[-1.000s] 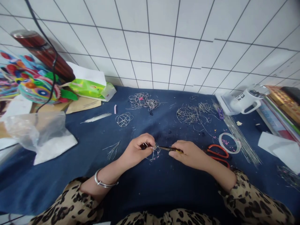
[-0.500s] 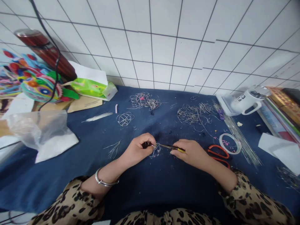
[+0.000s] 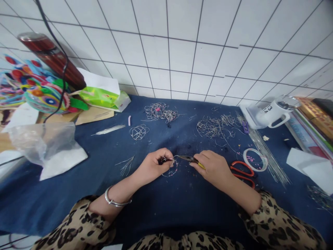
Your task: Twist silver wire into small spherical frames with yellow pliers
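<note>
My left hand [image 3: 152, 166] pinches a small round wire piece with pink beads [image 3: 171, 167] just above the dark blue cloth [image 3: 166, 208]. My right hand [image 3: 214, 168] grips thin pliers with yellow handles [image 3: 191, 159], whose tip meets the wire piece near my left fingers. A silver bangle sits on my left wrist. Both sleeves are leopard print.
Tangles of wire [image 3: 161, 111] and more wire pieces [image 3: 215, 125] lie farther back. Red scissors [image 3: 241, 171] and a tape roll [image 3: 255, 159] lie right of my right hand. A white mug [image 3: 275, 110], books, a plastic bag [image 3: 44, 142], a green tissue pack [image 3: 101, 98] and a dark red flask [image 3: 52, 59] stand around.
My right hand has shifted slightly up and turned, so the pliers now angle from upper left toward the wire piece. My left hand holds its place.
</note>
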Demonstrator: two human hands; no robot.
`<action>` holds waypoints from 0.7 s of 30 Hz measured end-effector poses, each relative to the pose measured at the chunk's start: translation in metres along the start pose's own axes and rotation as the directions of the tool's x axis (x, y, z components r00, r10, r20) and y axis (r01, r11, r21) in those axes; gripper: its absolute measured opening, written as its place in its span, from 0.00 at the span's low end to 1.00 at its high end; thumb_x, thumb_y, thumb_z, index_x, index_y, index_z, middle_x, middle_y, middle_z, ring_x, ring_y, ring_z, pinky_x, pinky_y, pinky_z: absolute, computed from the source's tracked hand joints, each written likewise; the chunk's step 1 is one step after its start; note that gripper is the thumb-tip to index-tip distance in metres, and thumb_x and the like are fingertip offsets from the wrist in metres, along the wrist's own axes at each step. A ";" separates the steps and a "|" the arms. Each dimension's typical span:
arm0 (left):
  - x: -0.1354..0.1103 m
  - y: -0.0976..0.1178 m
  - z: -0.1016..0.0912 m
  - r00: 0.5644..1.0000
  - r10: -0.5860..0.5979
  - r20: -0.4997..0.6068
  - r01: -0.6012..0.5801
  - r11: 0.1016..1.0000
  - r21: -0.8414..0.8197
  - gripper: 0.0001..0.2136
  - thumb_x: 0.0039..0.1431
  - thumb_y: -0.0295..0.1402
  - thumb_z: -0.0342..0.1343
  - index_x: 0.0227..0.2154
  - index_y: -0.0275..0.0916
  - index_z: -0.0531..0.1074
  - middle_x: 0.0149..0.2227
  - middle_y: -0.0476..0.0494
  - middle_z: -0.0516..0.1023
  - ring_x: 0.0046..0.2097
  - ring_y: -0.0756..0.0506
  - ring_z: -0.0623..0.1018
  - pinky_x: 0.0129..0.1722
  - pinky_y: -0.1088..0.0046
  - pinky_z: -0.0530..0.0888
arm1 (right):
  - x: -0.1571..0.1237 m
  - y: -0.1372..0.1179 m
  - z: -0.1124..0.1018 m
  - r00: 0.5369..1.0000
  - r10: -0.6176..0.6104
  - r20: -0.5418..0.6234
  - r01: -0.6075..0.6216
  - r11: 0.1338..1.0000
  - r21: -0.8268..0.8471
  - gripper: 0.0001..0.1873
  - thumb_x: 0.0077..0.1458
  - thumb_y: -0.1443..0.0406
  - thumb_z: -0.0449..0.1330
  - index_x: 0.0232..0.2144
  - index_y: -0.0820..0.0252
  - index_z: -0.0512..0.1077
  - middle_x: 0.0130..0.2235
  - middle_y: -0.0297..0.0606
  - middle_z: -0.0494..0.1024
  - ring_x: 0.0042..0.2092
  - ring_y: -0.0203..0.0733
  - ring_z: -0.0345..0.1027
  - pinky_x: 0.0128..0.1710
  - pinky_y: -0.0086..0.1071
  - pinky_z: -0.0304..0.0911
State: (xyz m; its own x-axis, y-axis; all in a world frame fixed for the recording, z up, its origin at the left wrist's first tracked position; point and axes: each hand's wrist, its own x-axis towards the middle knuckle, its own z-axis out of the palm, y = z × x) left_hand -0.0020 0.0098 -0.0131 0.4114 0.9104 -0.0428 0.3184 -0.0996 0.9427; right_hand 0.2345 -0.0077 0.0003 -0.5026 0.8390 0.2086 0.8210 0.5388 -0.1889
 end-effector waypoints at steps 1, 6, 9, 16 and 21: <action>0.000 0.000 0.000 1.000 -0.002 -0.003 0.002 1.000 0.000 0.02 0.52 0.25 0.52 0.29 0.35 0.70 0.28 0.48 0.71 0.29 0.52 0.69 0.31 0.75 0.67 | 0.000 0.000 0.000 1.000 -0.002 -0.007 0.002 1.000 -0.015 0.15 0.59 0.56 0.49 0.34 0.60 0.70 0.31 0.38 0.72 0.35 0.39 0.64 0.38 0.31 0.57; 0.000 0.003 -0.001 1.000 0.001 0.017 -0.001 1.000 -0.012 0.04 0.52 0.23 0.51 0.30 0.35 0.68 0.28 0.49 0.68 0.30 0.52 0.67 0.30 0.76 0.65 | 0.000 0.000 0.002 0.999 -0.008 -0.039 0.007 0.999 -0.049 0.15 0.59 0.57 0.49 0.35 0.60 0.70 0.31 0.38 0.71 0.35 0.39 0.63 0.38 0.32 0.57; 0.000 0.002 -0.001 1.000 0.000 0.018 0.001 1.000 -0.007 0.04 0.51 0.23 0.51 0.30 0.35 0.68 0.28 0.50 0.68 0.29 0.52 0.67 0.30 0.76 0.65 | -0.001 0.000 0.004 0.998 -0.011 -0.062 0.008 0.999 -0.034 0.14 0.59 0.57 0.50 0.36 0.60 0.70 0.31 0.38 0.71 0.36 0.39 0.63 0.38 0.32 0.57; -0.001 0.002 0.000 0.999 0.009 0.035 -0.008 1.000 -0.019 0.03 0.52 0.24 0.50 0.30 0.35 0.67 0.27 0.51 0.66 0.29 0.53 0.65 0.29 0.77 0.63 | -0.001 -0.001 0.006 0.997 -0.020 -0.073 0.016 0.998 -0.053 0.14 0.59 0.57 0.50 0.36 0.60 0.70 0.31 0.38 0.71 0.35 0.40 0.63 0.38 0.33 0.57; 0.000 0.004 0.000 0.998 0.011 0.062 -0.007 0.999 -0.054 0.03 0.54 0.26 0.50 0.31 0.35 0.68 0.27 0.51 0.65 0.28 0.53 0.64 0.29 0.77 0.62 | 0.000 -0.001 0.007 0.997 -0.022 -0.081 0.019 0.999 -0.035 0.15 0.59 0.57 0.50 0.35 0.61 0.70 0.31 0.39 0.71 0.35 0.40 0.63 0.38 0.33 0.57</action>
State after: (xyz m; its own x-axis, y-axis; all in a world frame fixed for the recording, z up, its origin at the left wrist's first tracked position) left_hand -0.0010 0.0091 -0.0089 0.4667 0.8829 -0.0530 0.2686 -0.0844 0.9596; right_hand 0.2324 -0.0078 -0.0064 -0.4970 0.8181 0.2894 0.8201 0.5518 -0.1514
